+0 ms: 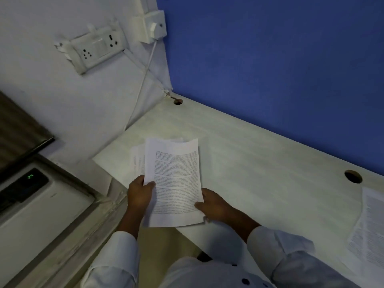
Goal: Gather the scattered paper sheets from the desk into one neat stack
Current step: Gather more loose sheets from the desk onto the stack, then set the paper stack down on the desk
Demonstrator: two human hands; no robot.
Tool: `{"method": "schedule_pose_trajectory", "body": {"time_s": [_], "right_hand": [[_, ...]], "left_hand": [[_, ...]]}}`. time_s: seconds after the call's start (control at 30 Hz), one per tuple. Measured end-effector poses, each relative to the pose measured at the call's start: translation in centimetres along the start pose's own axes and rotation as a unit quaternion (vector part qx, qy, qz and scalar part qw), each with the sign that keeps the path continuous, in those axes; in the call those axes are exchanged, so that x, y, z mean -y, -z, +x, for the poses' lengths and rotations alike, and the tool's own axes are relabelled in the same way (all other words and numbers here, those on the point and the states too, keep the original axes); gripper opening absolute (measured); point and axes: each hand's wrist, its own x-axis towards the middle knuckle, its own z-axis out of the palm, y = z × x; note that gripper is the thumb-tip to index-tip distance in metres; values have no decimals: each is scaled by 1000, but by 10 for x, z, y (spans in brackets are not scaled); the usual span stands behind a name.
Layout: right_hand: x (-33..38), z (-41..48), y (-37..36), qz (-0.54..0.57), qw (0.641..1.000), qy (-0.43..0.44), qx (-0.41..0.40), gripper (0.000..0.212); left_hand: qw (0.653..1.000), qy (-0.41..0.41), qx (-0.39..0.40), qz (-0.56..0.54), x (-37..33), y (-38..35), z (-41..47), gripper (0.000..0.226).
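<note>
At the centre of the frame both hands hold a bundle of printed sheets (176, 179) just above the near left corner of the pale surface (259, 163). The left hand (140, 194) grips the bundle's left edge, thumb on top; the right hand (214, 204) pinches its lower right edge, thumb on the page. The sheets behind the top one fan out to the left, unaligned. More loose sheets (369, 235) lie flat on the surface at the right edge of the frame, below a cable hole (353, 176)
</note>
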Motion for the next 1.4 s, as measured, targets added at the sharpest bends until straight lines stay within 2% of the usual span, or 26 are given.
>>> {"method": "schedule_pose_trajectory", "body": {"time_s": [0.2,0.33,0.53,0.7,0.8,0.9,1.0,1.1,1.27,1.3,1.4], "right_hand": [[6,23,-13,-9,999,-34,-7,41],[-6,24,-9,-13,997,-56,-46,40],[-45,-2,9,134,980,-100,-107,34],[-90,-48,29,213,948,-127,-198,23],[-119,-88,43,290,905,-146,-276,16],[-144,-130,50,357,843,-162,-368,13],[-163,-173,51,378,780,-172,-468,14],[-185,-218,50,339,735,-198,-552,20],[-232,-289,44,195,681,-290,-644,28],[-244,-302,43,174,656,-316,-664,30],[-272,-334,40,161,549,-410,-711,46]], "left_hand": [[997,29,-41,57,12,19,30,43],[996,24,-59,59,13,15,30,39],[998,-21,18,55,5,-25,23,26],[986,-58,134,75,0,-86,13,15],[969,-79,213,101,0,-133,-2,9],[942,-109,289,127,2,-175,-23,8],[910,-138,356,158,1,-212,-50,5],[877,-151,417,183,-1,-242,-80,9],[830,-149,492,217,-1,-286,-129,19],[823,-146,501,224,1,-294,-138,23],[804,-156,515,255,5,-315,-170,18]]}}
